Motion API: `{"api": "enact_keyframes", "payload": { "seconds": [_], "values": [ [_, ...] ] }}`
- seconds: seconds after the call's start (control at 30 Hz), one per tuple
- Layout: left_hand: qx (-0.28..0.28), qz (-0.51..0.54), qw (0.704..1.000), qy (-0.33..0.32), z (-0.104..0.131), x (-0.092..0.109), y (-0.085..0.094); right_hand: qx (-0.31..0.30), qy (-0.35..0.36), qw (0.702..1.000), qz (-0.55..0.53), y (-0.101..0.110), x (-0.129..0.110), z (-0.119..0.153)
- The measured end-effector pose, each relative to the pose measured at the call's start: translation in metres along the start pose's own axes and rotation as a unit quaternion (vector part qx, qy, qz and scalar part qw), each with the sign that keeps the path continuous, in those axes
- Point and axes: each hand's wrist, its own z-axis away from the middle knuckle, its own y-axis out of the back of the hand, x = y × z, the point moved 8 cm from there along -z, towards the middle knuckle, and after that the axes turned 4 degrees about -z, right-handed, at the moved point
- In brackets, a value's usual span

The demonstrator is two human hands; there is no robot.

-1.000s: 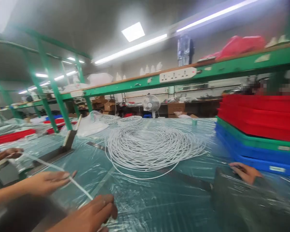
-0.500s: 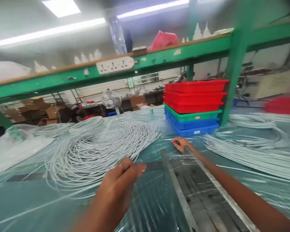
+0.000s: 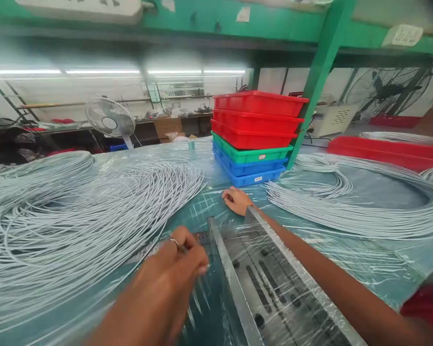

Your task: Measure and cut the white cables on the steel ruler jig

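My left hand [image 3: 169,274], with a ring on one finger, is raised over the table left of the metal fixture [image 3: 274,283]. Its thumb and fingers are pressed together; whatever they hold, if anything, is too small to name. Beyond the fixture's far end, my right hand [image 3: 237,200] rests with curled fingers, and what is inside them is hidden. A metal ruler [image 3: 144,251] lies partly beneath white cables. The big coil of white cables [image 3: 104,211] spreads to the left, and another bundle of white cables [image 3: 332,211] lies to the right.
Stacked red, green and blue trays [image 3: 254,139] stand behind my right hand, beside a green post [image 3: 315,81]. A long red tray [image 3: 386,153] sits at the back right. A white fan [image 3: 110,120] stands farther back. Clear film covers the table [image 3: 209,298].
The view has tilted down and turned right, so the shelf sits higher and the trays appear farther left. Both hands keep much the same pose near the fixture.
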Motion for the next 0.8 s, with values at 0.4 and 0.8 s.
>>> {"api": "enact_keyframes", "payload": {
  "seconds": [0.4,0.8],
  "values": [
    [-0.021,0.058,0.998,0.016,0.009,0.025,-0.013,-0.001,0.008,1.000,0.028,0.001,0.001,0.000],
    [-0.011,0.111,0.993,0.031,0.005,0.023,-0.008,-0.004,0.007,1.000,0.023,-0.001,0.002,0.000]
  ]
}}
